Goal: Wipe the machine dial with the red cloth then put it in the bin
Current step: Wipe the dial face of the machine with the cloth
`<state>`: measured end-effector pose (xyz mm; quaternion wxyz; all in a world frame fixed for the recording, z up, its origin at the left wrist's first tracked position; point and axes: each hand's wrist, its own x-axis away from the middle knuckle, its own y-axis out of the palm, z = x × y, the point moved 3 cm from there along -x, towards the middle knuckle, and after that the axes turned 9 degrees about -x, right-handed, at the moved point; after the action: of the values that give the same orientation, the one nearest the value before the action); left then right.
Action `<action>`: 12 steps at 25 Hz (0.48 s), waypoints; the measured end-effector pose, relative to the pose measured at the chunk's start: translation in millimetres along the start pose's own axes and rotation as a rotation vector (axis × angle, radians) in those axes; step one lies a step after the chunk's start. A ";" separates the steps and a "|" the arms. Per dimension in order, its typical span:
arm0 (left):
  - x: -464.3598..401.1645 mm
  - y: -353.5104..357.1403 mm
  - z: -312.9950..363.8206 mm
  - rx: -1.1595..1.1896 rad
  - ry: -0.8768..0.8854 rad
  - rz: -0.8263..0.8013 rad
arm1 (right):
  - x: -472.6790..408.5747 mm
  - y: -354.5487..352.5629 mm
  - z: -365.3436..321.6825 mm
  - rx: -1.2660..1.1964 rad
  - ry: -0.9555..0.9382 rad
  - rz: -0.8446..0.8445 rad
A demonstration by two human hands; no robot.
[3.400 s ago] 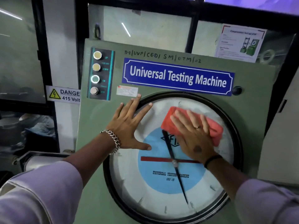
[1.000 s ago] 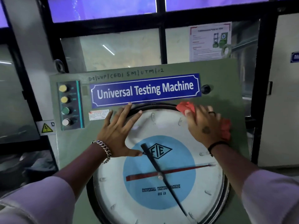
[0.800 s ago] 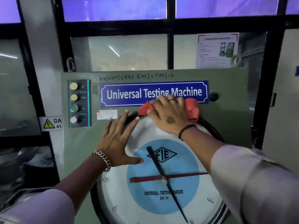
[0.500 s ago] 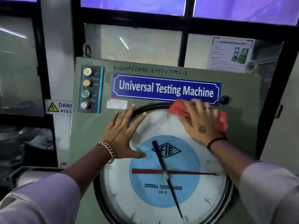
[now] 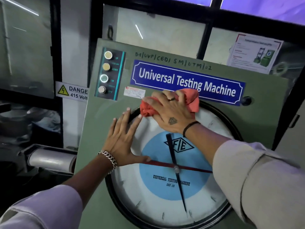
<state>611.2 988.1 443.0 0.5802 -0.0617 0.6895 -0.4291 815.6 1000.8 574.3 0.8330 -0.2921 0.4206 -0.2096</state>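
Observation:
The round machine dial (image 5: 165,192) has a white face, a blue centre, a black pointer and a red pointer, and sits in a black rim on the green machine front. My right hand (image 5: 170,111) presses the crumpled red cloth (image 5: 192,100) flat against the dial's top rim, just below the blue nameplate. Cloth shows on both sides of the hand. My left hand (image 5: 123,142) lies flat with fingers spread on the dial's upper left edge, holding nothing. No bin is in view.
A button panel (image 5: 109,73) with several round buttons is at the machine's upper left. A yellow danger sign (image 5: 72,92) hangs on the wall to the left. A grey metal cylinder (image 5: 49,160) lies low at the left. Windows and a poster (image 5: 255,53) are behind.
My right hand has slid the red cloth leftward along the dial's top rim from the upper right. My left hand has stayed flat on the dial's left side.

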 end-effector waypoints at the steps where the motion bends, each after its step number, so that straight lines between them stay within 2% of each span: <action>1: -2.2 0.0 1.3 0.000 -0.009 -0.011 | 7.8 -4.1 10.7 -0.034 0.013 -0.008; 5: -14.5 -6.0 5.5 -0.018 -0.004 -0.063 | 77.9 -15.2 74.7 -0.133 0.297 0.024; 8: -14.3 -8.2 3.3 0.036 0.000 -0.082 | 73.4 -15.5 73.1 -0.176 0.479 0.044; 10: -6.7 -6.9 -0.4 0.099 -0.010 -0.068 | 31.0 -13.5 37.5 -0.157 0.370 0.036; 12: 8.3 -0.3 -7.3 0.158 -0.048 -0.055 | -7.2 -5.7 -6.7 -0.126 0.128 -0.022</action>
<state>602.2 987.0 436.7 0.5878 -0.0449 0.6373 -0.4963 805.4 998.8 579.0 0.7820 -0.3342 0.4823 -0.2100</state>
